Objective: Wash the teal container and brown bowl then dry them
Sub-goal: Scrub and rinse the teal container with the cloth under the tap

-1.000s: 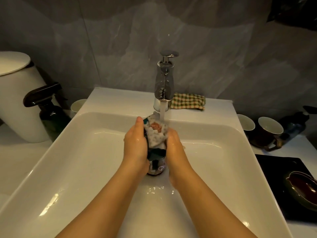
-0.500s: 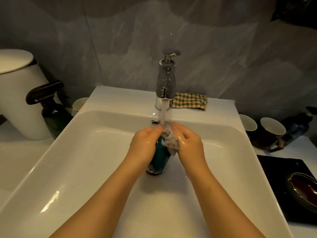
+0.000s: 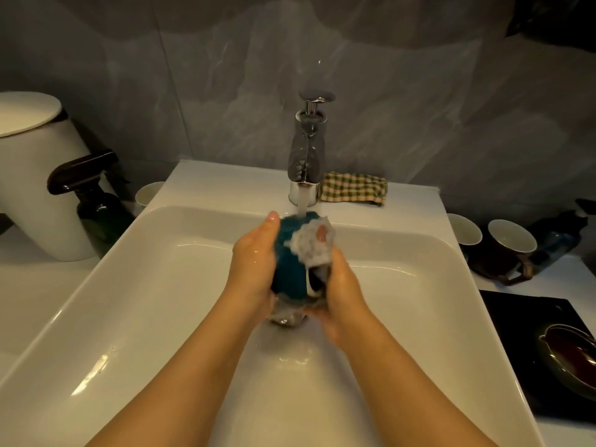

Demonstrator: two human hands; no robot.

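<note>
Under the running tap (image 3: 306, 156), the left hand (image 3: 254, 262) curls its fingers (image 3: 271, 221) round the teal container (image 3: 288, 266), holding it over the sink (image 3: 161, 285) so the stream rinses it. The right hand (image 3: 343, 285) clamps a soapy sponge (image 3: 311, 250) against its three-o'clock side. The container's inside is hidden. At four o'clock the brown bowl (image 3: 571, 359) sits on a dark mat (image 3: 516, 317), apparently unwashed, contents unclear.

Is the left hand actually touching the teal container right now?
Touching. Head view: the left hand wraps the left side of the teal container with no gap; the right hand grips a soapy cloth against it.
</note>
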